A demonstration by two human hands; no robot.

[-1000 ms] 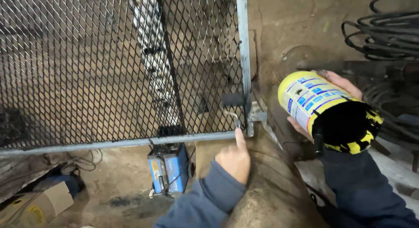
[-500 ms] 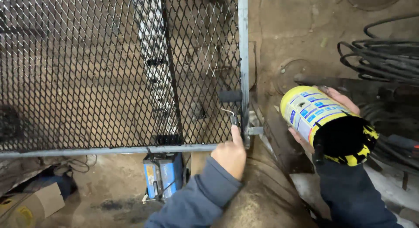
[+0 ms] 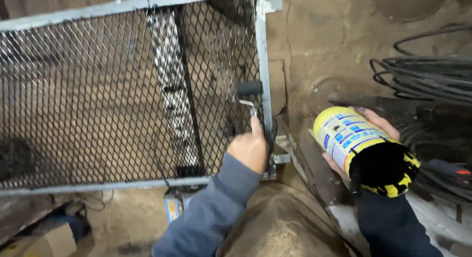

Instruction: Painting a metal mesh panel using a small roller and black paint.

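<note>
Small black paint roller (image 3: 249, 88) against mesh; tilted yellow paint can (image 3: 361, 149).

Dim, warm, uneven light; deep shadow behind the mesh panel (image 3: 123, 95); slight motion blur throughout.

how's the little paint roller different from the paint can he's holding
The paint roller is small, slim and black, on a thin wire handle; the paint can is wide, yellow with a blue and white label. The left hand holds the roller up against the grey mesh frame; the right hand cradles the can tilted toward the camera, away from the frame. Both show black paint.
</note>
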